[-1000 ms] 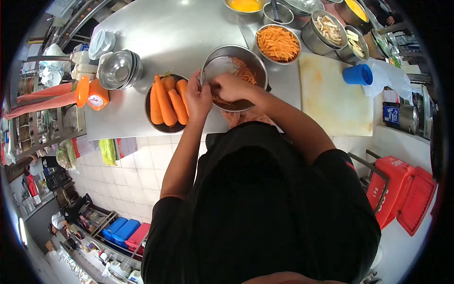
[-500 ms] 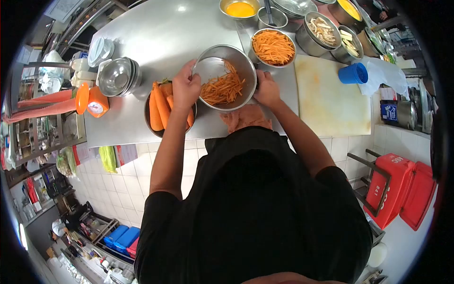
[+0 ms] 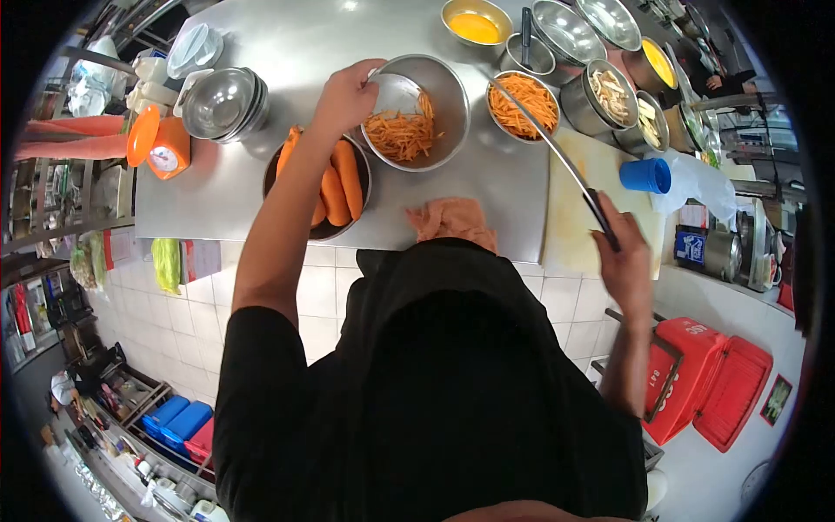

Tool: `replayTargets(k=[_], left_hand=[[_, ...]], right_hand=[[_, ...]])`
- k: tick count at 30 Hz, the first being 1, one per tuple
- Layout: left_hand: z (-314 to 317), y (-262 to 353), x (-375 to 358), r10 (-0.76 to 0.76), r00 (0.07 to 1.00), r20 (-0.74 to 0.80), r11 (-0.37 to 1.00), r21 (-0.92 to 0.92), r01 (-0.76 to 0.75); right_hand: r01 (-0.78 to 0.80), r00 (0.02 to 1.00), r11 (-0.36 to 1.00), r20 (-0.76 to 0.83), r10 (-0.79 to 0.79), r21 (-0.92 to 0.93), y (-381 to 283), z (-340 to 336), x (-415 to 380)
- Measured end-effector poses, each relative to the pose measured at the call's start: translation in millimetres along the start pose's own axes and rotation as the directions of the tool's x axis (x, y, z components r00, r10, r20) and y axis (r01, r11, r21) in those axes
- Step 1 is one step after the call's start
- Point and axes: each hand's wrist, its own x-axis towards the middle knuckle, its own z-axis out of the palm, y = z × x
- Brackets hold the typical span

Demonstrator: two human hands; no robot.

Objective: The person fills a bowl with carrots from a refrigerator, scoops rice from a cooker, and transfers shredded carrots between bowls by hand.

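My left hand (image 3: pixel 350 97) is closed on the rim of a steel bowl (image 3: pixel 454 104). Carrot strips (image 3: pixel 402 135) lie in the lower part of that bowl. Out to the right, my right hand (image 3: pixel 624 248) grips the black handle of a long knife (image 3: pixel 557 150). The blade, seen nearly edge-on, points up and left, passing over a second bowl heaped with carrot strips (image 3: pixel 520 104). Under my left forearm a dark bowl holds several whole carrots (image 3: pixel 346 178), partly hidden by the arm.
A cutting board (image 3: pixel 570 235) lies at right with a blue cup (image 3: pixel 645 175). Metal bowls and pots, one with yellow liquid (image 3: pixel 474 27), crowd the back right. Stacked bowls (image 3: pixel 222 104) and an orange scale (image 3: pixel 165 152) stand left. A cloth (image 3: pixel 452 222) lies at the front edge.
My right hand has left the bowl's side and swung right with the knife, now over the board. The steel bowl, with my left hand on its rim, has moved up slightly.
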Motion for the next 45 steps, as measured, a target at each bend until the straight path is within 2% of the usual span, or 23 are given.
replayTargets(k=[1,2,4,7,10,11,13,17,19,20,23,26,29,32,35,38,41,44,45], left_hand=[[-1,-1,5,-0.015,0.999,0.029,1.0,0.019,0.015],[-2,-2,10,-0.024,0.998,0.055,0.999,0.029,0.022],[-1,-1,24,-0.028,0.993,0.112,0.998,0.05,0.022],[-7,20,33,-0.097,0.969,0.225,0.989,0.13,0.069],[-4,22,34,0.005,0.977,0.212,0.98,0.196,-0.047],[-6,22,35,-0.021,0.974,0.224,0.982,0.189,-0.022],[-9,24,31,-0.085,0.968,0.236,0.984,0.172,0.045],[-7,10,22,0.094,0.992,0.08,0.967,0.229,-0.11],[-6,7,19,0.156,0.987,0.042,0.956,0.246,-0.161],[-5,7,18,0.138,0.99,0.039,0.958,0.25,-0.143],[-8,21,12,0.096,0.994,0.046,0.959,0.265,-0.105],[-10,28,13,0.068,0.996,0.051,0.956,0.282,-0.08],[-5,29,11,0.059,0.997,0.058,0.96,0.27,-0.072],[-5,29,12,0.07,0.996,0.058,0.961,0.265,-0.082],[-5,29,13,0.113,0.993,0.044,0.954,0.273,-0.121],[-3,32,5,0.126,0.992,0.009,0.957,0.262,-0.124],[-2,30,2,0.085,0.996,0.006,0.967,0.239,-0.084],[-5,24,-2,0.053,0.998,-0.035,0.982,0.181,-0.045],[-6,24,-7,0.025,0.998,-0.056,0.991,0.13,-0.018]], right_hand=[[0.093,0.995,0.982,0.034,-0.089,-0.166,-13,-23,4],[0.112,0.992,0.958,0.091,-0.091,-0.265,-31,-39,11],[0.252,0.966,0.873,0.166,-0.2,-0.417,-54,-49,31],[0.388,0.921,0.759,0.217,-0.322,-0.522,-91,-46,69],[0.431,0.898,0.636,0.232,-0.374,-0.64,-111,-32,107],[0.439,0.89,0.593,0.239,-0.388,-0.675,-115,-30,114],[0.422,0.904,0.613,0.257,-0.341,-0.668,-110,-21,117],[0.456,0.878,0.617,0.437,-0.195,-0.641,-122,-17,119],[0.486,0.874,0.629,0.327,-0.359,-0.607,-128,-16,122],[0.496,0.864,0.637,0.263,-0.429,-0.59,-129,-15,122],[0.474,0.88,0.639,0.303,-0.366,-0.606,-133,-9,128],[0.499,0.825,0.668,0.54,-0.17,-0.552,-110,3,136],[0.479,0.876,0.692,0.347,-0.336,-0.54,-139,-7,120],[0.475,0.878,0.687,0.248,-0.41,-0.55,-133,-3,130],[0.468,0.839,0.71,0.516,-0.17,-0.527,-127,4,133],[0.473,0.846,0.748,0.478,-0.238,-0.465,-130,1,126],[0.494,0.868,0.698,0.247,-0.431,-0.519,-124,1,133],[0.436,0.895,0.696,0.352,-0.273,-0.57,-123,1,129],[0.442,0.894,0.693,0.343,-0.288,-0.57,-126,-2,125]])
